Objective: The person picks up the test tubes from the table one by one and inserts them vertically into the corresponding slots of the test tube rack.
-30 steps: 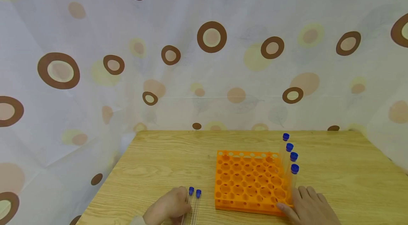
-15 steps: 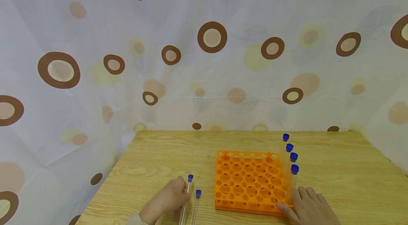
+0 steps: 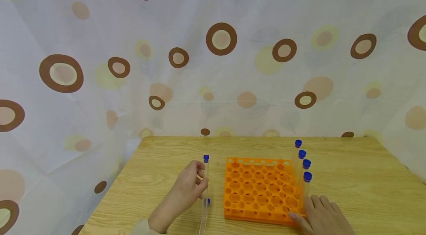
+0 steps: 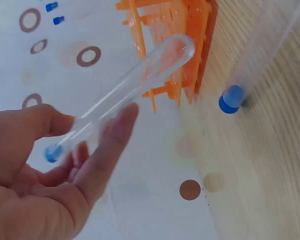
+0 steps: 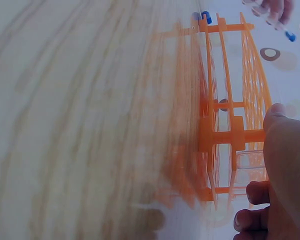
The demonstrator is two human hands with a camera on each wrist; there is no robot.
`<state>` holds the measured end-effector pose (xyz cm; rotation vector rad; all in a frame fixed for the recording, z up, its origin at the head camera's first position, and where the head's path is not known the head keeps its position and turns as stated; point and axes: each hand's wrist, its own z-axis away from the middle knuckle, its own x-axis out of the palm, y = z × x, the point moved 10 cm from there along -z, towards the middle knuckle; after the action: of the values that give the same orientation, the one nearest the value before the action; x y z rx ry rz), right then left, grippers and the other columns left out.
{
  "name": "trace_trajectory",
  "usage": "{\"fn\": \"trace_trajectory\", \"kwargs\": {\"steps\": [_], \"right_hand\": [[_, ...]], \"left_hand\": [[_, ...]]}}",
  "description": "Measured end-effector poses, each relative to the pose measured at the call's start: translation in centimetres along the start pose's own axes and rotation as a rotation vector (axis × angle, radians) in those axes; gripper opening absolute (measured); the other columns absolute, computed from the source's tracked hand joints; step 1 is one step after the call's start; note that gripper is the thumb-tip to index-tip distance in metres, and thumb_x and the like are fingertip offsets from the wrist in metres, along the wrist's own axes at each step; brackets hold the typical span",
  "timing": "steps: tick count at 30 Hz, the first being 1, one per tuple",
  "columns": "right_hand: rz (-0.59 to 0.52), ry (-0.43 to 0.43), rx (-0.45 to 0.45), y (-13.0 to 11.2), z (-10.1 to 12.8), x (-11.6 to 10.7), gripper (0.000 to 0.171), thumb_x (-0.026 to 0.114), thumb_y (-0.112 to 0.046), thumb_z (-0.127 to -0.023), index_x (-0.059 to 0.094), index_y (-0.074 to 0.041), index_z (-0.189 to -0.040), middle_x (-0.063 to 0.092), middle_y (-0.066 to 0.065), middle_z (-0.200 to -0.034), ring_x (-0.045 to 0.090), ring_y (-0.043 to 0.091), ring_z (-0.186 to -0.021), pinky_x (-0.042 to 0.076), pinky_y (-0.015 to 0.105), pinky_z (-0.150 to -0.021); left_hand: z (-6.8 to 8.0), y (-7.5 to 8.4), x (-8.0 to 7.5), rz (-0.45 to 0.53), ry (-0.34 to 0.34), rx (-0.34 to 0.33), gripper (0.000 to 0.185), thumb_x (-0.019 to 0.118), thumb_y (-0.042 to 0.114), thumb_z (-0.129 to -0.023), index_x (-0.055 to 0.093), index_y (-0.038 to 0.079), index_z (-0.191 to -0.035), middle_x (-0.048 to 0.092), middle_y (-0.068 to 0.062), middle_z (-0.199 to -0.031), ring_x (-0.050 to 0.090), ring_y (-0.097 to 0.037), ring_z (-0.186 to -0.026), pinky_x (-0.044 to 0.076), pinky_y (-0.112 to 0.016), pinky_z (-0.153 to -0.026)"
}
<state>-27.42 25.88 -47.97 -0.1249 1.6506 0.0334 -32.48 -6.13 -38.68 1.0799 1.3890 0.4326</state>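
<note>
Between thumb and fingers, my left hand [image 3: 186, 185] pinches a clear test tube [image 4: 125, 82] with a blue cap. Its capped end is toward the palm, and its rounded end points away in the left wrist view. Below it, a second capped test tube [image 4: 262, 47] lies on the table, partly hidden behind the held one in the head view. My right hand [image 3: 327, 216] holds the front right corner of an orange test tube rack [image 3: 253, 213], thumb on its front edge and fingers along its side. Several blue-capped test tubes [image 3: 306, 192] stand upright in the rack's right-hand column.
The rack's other holes hold no tubes. A wooden table [image 3: 166, 161] lies under everything, its far edge against a hanging sheet [image 3: 186, 79] printed with circles. The sheet also runs along both sides.
My left hand has lifted one of the two lying tubes off the table, moving it forward and slightly right. The right hand and the rack have stayed in place.
</note>
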Motion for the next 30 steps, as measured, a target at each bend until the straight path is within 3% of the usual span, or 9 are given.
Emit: {"fn": "trace_trajectory", "kwargs": {"steps": [7,10,13,18,24,30], "right_hand": [[-0.005,-0.006,0.001,0.0,0.0,0.1,0.063,0.038,-0.072,-0.094,0.046,-0.011,-0.083,0.038,0.002,-0.075,0.036,0.02,-0.07,0.028,0.034,-0.063],[-0.007,-0.006,0.002,0.0,0.0,0.1,0.063,0.037,-0.072,-0.094,0.046,-0.011,-0.083,0.038,0.001,-0.075,0.036,0.02,-0.07,0.028,0.034,-0.063],[-0.009,-0.013,0.003,0.1,0.0,0.2,0.063,0.037,-0.073,-0.094,0.048,-0.011,-0.084,0.04,0.001,-0.076,0.037,0.02,-0.07,0.029,0.034,-0.063],[-0.015,-0.019,0.004,0.2,-0.1,0.2,0.064,0.037,-0.072,-0.094,0.049,-0.01,-0.086,0.042,0.001,-0.076,0.039,0.02,-0.071,0.031,0.035,-0.063],[-0.012,-0.021,0.006,0.3,-0.2,0.4,0.065,0.037,-0.073,-0.094,0.051,-0.01,-0.088,0.044,0.002,-0.078,0.041,0.019,-0.073,0.034,0.035,-0.064],[-0.012,-0.019,0.003,0.2,-0.2,0.3,0.065,0.038,-0.073,-0.094,0.052,-0.009,-0.089,0.047,0.002,-0.079,0.043,0.018,-0.073,0.037,0.036,-0.065]], "left_hand": [[0.2,5.3,-0.3,-0.104,0.232,0.369,0.032,0.063,-0.005,-0.09,0.047,-0.002,-0.117,0.05,-0.008,-0.099,0.058,-0.015,-0.081,0.053,-0.015,-0.062],[0.5,7.0,0.3,-0.104,0.255,0.487,0.035,0.065,-0.006,-0.089,0.044,-0.002,-0.117,0.049,-0.008,-0.101,0.058,-0.016,-0.085,0.054,-0.015,-0.065],[0.7,8.4,1.2,-0.098,0.251,0.562,0.036,0.064,-0.006,-0.09,0.043,-0.001,-0.118,0.048,-0.008,-0.103,0.059,-0.017,-0.088,0.055,-0.015,-0.068],[0.5,10.2,3.1,-0.018,0.212,0.627,0.038,0.063,-0.006,-0.091,0.041,-0.001,-0.122,0.05,-0.011,-0.102,0.06,-0.019,-0.089,0.055,-0.015,-0.07],[-0.5,11.9,5.9,0.081,0.127,0.615,0.037,0.061,-0.005,-0.093,0.04,0.001,-0.123,0.05,-0.012,-0.104,0.06,-0.018,-0.092,0.055,-0.014,-0.073],[-1.1,13.6,8.5,0.088,0.078,0.641,0.036,0.061,-0.003,-0.094,0.037,0.0,-0.122,0.048,-0.013,-0.106,0.059,-0.017,-0.094,0.053,-0.011,-0.074]]}}
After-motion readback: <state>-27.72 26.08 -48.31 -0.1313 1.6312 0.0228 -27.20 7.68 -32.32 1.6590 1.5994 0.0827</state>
